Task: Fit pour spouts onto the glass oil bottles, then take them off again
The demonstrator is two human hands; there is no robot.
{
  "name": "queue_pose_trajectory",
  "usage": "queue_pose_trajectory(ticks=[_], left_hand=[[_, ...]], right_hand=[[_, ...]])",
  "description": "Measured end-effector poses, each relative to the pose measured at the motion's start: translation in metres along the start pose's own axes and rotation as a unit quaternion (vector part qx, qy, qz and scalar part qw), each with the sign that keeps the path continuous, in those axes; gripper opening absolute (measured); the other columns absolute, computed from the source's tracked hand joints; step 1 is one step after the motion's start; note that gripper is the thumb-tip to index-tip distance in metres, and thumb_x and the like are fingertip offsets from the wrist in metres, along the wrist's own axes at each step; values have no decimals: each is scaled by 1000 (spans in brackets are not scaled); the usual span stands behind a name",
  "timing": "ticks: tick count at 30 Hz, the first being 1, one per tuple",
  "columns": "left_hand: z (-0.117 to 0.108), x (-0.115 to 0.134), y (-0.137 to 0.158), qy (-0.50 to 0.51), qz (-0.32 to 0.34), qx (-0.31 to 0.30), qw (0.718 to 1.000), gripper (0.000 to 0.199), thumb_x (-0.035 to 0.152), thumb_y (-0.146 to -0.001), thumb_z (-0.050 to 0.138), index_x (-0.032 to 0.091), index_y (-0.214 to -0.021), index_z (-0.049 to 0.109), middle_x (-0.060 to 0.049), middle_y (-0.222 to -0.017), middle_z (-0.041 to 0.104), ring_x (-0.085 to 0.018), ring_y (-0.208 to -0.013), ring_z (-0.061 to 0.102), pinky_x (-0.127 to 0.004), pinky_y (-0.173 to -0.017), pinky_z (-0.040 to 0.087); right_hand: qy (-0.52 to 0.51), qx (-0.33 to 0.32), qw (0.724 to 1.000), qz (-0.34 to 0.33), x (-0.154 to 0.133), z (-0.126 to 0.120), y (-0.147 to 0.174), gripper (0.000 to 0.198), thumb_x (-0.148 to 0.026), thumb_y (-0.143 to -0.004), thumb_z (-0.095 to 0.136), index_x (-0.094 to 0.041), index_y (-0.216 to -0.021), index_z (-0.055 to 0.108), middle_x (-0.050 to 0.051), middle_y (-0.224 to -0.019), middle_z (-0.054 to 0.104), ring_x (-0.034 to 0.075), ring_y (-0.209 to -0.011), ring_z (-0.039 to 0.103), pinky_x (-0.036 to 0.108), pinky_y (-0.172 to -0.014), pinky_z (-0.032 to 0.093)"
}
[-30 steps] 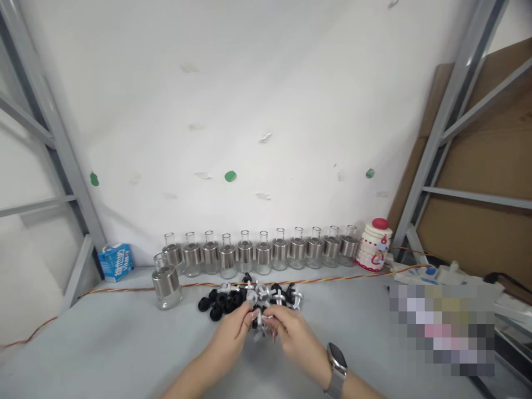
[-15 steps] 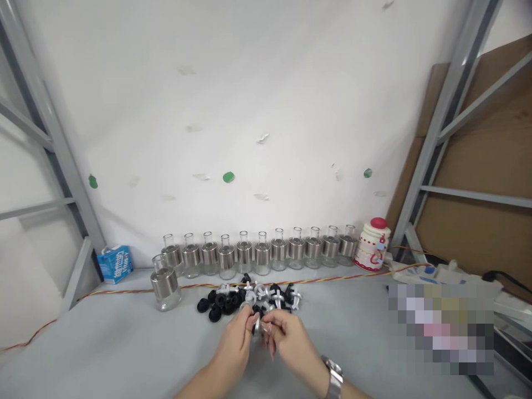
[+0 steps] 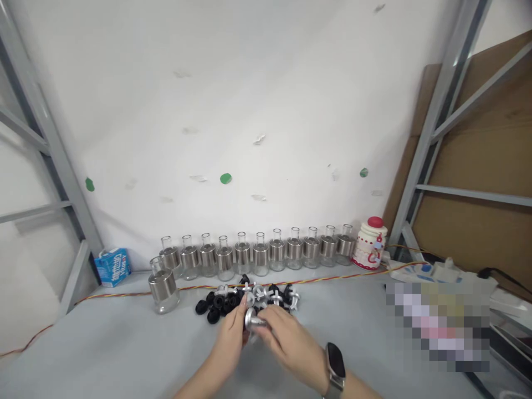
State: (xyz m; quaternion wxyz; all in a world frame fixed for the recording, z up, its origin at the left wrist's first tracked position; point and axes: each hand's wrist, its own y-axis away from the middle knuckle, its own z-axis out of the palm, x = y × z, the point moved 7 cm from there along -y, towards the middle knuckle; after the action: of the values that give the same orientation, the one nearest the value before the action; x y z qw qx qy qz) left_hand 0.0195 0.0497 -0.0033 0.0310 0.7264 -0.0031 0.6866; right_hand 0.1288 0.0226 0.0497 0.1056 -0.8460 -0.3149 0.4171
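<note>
My left hand (image 3: 230, 335) is closed around the flanged end of a small silver bottle-stopper part (image 3: 250, 320), in front of the pile. My right hand (image 3: 291, 346), with a watch on its wrist, grips the stem of the same part with thumb and fingers. A bit of something pale shows under the fingers, too blurred to name. Just beyond my hands lie several black rubber stoppers (image 3: 213, 315) and several silver cross-shaped parts (image 3: 276, 297), heaped together. My hands hide the front of the heap.
Glass bottles with metal bands (image 3: 225, 256) stand in a row along the wall. One bottle (image 3: 163, 285) is nearer, at left. A blue carton (image 3: 112, 267) stands far left, a red-lidded jar (image 3: 369, 245) right. A twisted wire (image 3: 191, 287) crosses the table; power strips (image 3: 444, 272) lie right.
My right hand has turned over, its back now facing up, and the silver part now lies sideways between my hands with its round flange showing. The view has shifted slightly.
</note>
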Motion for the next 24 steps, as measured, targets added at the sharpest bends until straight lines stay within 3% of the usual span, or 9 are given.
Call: queue_pose_trajectory(ticks=[2, 4, 10, 14, 18, 21, 24], left_hand=[[2, -3, 0, 8, -13, 0, 1000, 51, 68, -68, 37, 17, -64, 44, 8, -50, 30, -7, -44, 26, -20, -41, 22], [1, -4, 2, -5, -2, 11, 1000, 50, 67, -68, 37, 18, -61, 42, 7, -49, 31, -7, -44, 28, -20, -42, 23], [1, 6, 17, -54, 89, 16, 994, 47, 62, -75, 32, 20, -61, 45, 1, -54, 44, -13, -54, 40, -23, -51, 34], [3, 15, 26, -90, 145, 11, 985, 44, 56, -81, 26, 20, -64, 45, -1, -59, 49, -14, -56, 43, -24, -55, 36], [0, 22, 28, -193, 203, 56, 958, 42, 45, -87, 18, 21, -64, 43, 0, -55, 47, -13, -50, 43, -24, -51, 34], [-3, 29, 26, -316, 278, 100, 902, 42, 37, -89, 16, 21, -66, 47, -2, -53, 51, -13, -49, 48, -24, -50, 35], [-1, 30, 22, -415, 354, 119, 830, 44, 34, -89, 14, 19, -71, 53, -6, -57, 58, -15, -54, 55, -26, -53, 40]], right_hand=[[162, -7, 981, -104, -9, 4, 3, 22, -32, -87, 37, -17, -85, 54, 8, -83, 58, 21, -78, 51, 34, -70, 41], [248, 4, 956, -157, -11, 9, 6, 21, -23, -88, 34, -16, -83, 53, 7, -76, 56, 19, -72, 49, 32, -65, 40], [259, 105, 938, -204, -20, 14, 15, 25, -6, -83, 27, -15, -78, 50, 7, -68, 52, 18, -65, 45, 31, -60, 39], [189, 173, 953, -162, -25, 7, 20, 23, -5, -80, 26, -18, -75, 45, 5, -66, 50, 17, -61, 45, 28, -55, 38], [85, 169, 980, -56, -16, 5, 18, 20, -13, -84, 27, -20, -75, 43, 3, -65, 50, 16, -60, 47, 26, -55, 37], [-10, 132, 989, 58, 5, 14, 14, 24, -25, -87, 28, -21, -70, 43, 0, -60, 49, 14, -55, 44, 24, -52, 34], [-123, 110, 975, 151, 29, 29, 10, 33, -41, -86, 31, -21, -64, 43, -1, -56, 46, 12, -51, 40, 24, -48, 31]])
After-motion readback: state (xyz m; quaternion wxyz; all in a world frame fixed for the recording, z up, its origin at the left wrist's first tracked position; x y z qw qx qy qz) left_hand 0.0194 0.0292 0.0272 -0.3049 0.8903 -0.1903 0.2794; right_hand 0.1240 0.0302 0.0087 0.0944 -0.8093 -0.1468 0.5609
